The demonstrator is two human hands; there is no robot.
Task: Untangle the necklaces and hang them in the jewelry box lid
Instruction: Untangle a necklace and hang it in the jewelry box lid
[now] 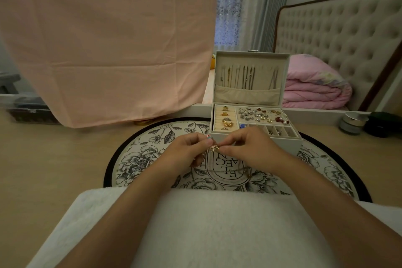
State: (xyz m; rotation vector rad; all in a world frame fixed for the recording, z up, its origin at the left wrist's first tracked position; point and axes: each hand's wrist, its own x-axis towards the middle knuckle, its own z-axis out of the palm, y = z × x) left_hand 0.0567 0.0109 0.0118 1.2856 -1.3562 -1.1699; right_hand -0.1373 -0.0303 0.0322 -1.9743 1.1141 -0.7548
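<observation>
Mat [152, 137] w/ 2 hands [185, 152] [250, 150], 1 necklace [215, 148]

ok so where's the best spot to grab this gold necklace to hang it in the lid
Probably at its top, from above, right at the small bunched part of the gold necklace that the left hand and right hand pinch. The rest droops in a slack loop below, so a top hold should let it hang straight toward the lid.

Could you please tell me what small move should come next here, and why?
Probably tease the bunch apart: left hand and right hand both pinch the necklace at one bunched spot, chain drooping below, not yet hung in the jewelry box lid.
</observation>
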